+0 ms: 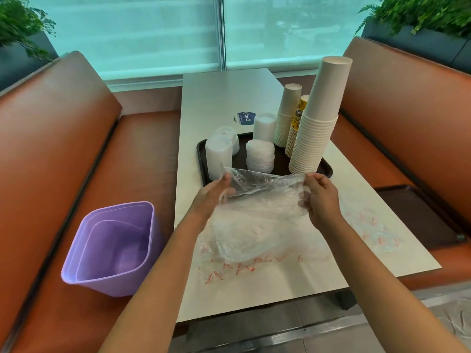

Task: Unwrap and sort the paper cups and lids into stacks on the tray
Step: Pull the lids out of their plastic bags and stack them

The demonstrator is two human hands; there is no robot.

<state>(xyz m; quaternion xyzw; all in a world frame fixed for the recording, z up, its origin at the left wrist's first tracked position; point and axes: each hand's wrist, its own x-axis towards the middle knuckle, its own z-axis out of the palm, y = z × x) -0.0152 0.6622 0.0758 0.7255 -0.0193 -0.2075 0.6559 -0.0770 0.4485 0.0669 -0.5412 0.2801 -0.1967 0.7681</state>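
A clear plastic wrapper [257,212] hangs over the table between both hands, in front of the dark tray [328,169]. My left hand [216,192] pinches its left edge and my right hand [321,197] grips its right edge. On the tray stand a tall stack of white paper cups [318,118], a shorter white cup stack [286,115], a yellow printed cup stack [297,123] between them, and several stacks of white lids [260,155], among them a lid stack [219,156] at the left end.
More clear wrappers with red print [369,225] lie flat on the white table [229,93]. A purple bin [114,248] sits on the left orange bench. A second dark tray [418,212] lies on the right bench. Planters stand behind both benches.
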